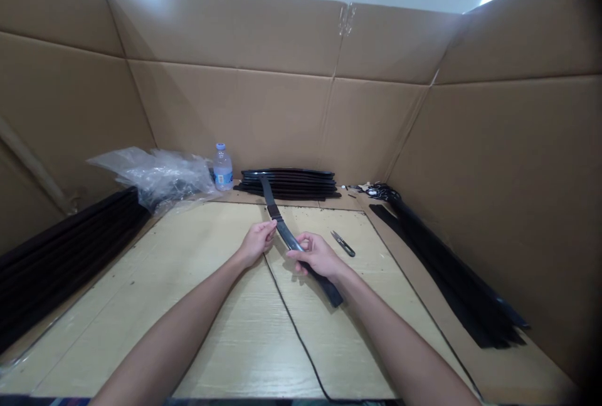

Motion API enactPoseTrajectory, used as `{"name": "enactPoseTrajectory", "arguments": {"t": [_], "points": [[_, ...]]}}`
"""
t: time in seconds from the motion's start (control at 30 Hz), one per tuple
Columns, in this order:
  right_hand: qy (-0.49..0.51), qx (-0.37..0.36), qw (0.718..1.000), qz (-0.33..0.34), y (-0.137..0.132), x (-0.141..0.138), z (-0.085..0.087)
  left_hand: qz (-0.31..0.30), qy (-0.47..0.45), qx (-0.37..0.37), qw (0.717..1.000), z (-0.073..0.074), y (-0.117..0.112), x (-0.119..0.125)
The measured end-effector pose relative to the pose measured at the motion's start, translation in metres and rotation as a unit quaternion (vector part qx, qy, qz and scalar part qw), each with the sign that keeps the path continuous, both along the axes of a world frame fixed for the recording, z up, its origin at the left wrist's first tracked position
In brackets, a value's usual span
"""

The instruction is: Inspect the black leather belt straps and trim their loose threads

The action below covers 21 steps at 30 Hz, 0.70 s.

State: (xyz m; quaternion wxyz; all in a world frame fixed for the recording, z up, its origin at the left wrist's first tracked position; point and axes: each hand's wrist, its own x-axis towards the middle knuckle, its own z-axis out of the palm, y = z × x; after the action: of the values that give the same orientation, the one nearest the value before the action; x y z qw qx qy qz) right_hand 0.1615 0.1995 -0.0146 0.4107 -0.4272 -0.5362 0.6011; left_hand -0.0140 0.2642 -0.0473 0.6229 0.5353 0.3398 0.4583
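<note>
A long, glossy black strip (288, 236), slightly curved, slants over the table between my two hands. My left hand (258, 243) pinches its left edge near a dark band around the strip. Lower down, my right hand (318, 255) grips the strip between thumb and fingers, and the strip's end sticks out below that hand. A thin black cord (294, 321) runs from beneath my left hand to the table's front edge; whether that hand also holds it, I cannot tell. Thread snips (343, 243) lie to the right of my right hand.
Behind the strip is a stack of black strips (291, 184). More dark strips lie at the left (61, 249) and right (446, 274). A water bottle (222, 169) stands beside crumpled clear plastic (164, 177). Cardboard walls (282, 105) enclose the table (202, 293).
</note>
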Motion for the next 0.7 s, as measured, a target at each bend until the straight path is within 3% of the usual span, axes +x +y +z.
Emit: {"name": "enactPoseTrajectory", "arguments": {"t": [0.23, 0.7], "points": [[0.001, -0.051, 0.998, -0.046, 0.0009, -0.0025, 0.0017, 0.067, 0.047, 0.036, 0.996, -0.0034, 0.0013, 0.0039], [0.007, -0.007, 1.000, -0.024, -0.0025, -0.0053, -0.0003, 0.031, 0.038, 0.026, 0.998, -0.0005, -0.0023, 0.0032]]}}
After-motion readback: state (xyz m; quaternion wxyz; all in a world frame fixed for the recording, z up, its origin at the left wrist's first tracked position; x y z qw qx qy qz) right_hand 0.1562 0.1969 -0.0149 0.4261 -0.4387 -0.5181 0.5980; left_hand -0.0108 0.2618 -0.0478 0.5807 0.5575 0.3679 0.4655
